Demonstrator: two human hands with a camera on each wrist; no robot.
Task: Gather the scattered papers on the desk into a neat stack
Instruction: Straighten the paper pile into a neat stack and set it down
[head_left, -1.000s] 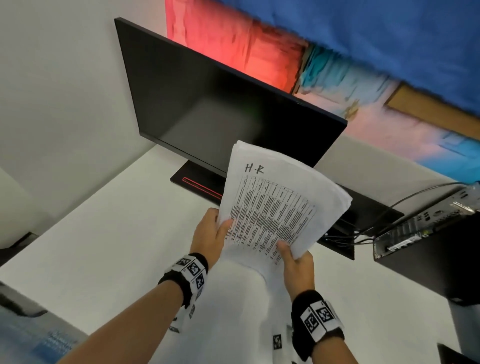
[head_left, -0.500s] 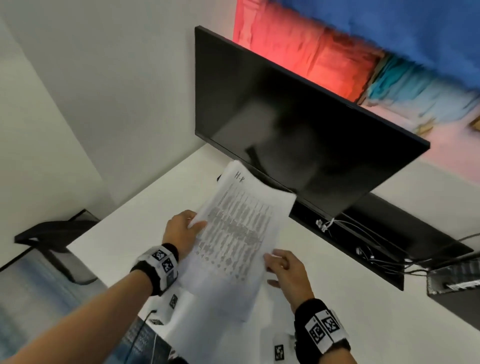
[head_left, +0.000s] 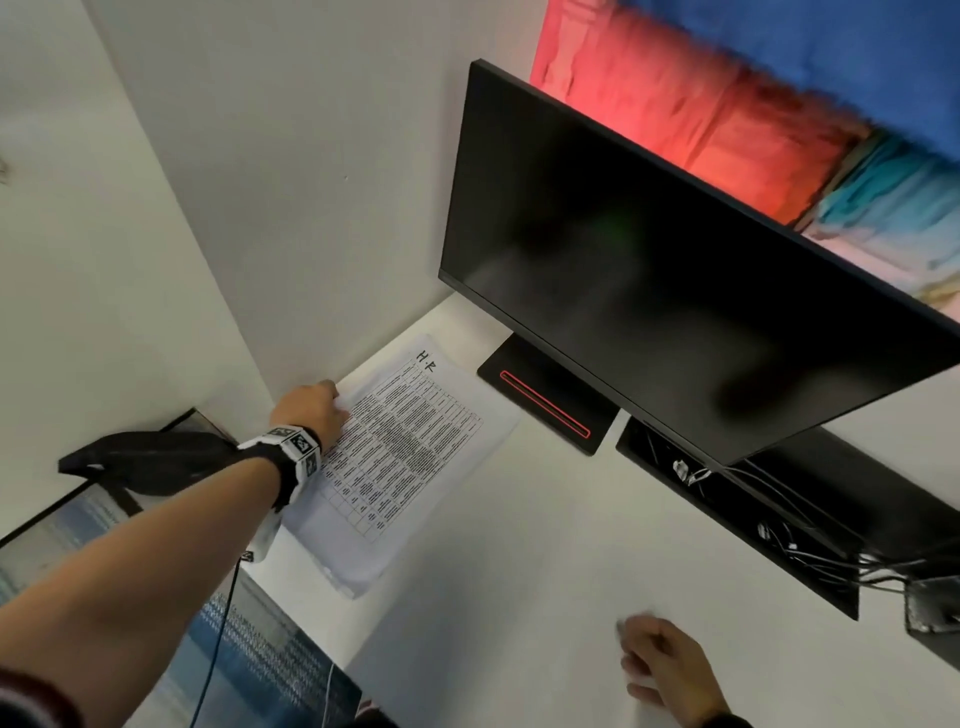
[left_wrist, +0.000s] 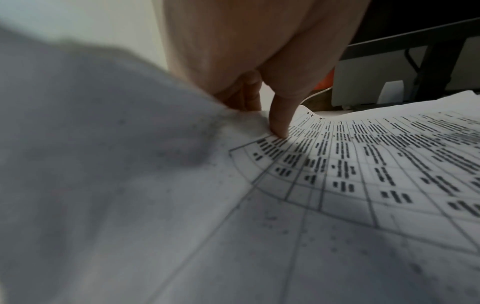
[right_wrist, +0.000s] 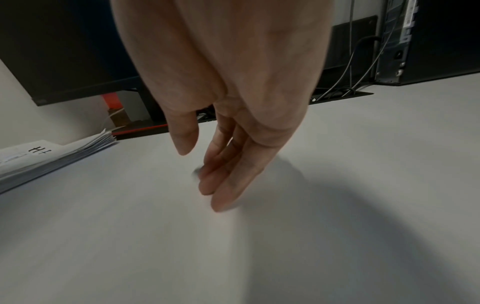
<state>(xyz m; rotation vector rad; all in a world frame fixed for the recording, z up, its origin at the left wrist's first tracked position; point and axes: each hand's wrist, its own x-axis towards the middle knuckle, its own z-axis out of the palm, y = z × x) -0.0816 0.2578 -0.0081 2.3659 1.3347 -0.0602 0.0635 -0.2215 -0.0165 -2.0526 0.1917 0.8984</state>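
Observation:
A stack of printed papers marked "H.R" on its top sheet lies flat on the white desk, in the far left corner beside the wall. My left hand is at the stack's left edge. In the left wrist view its thumb presses the top sheet while the fingers curl down past the paper's edge. My right hand hovers low over the bare desk near the front, fingers relaxed and holding nothing. The right wrist view shows the stack from the side, its sheet edges slightly uneven.
A black monitor stands right of the stack, its red-striped base close to the stack's far corner. A cable tray runs along the desk's back. A black computer case stands at the far right. A black chair sits beyond the left edge.
The stack, held up in both hands before, now lies flat in the desk's left corner. My right hand has let go and pulled back toward me. The view has turned left.

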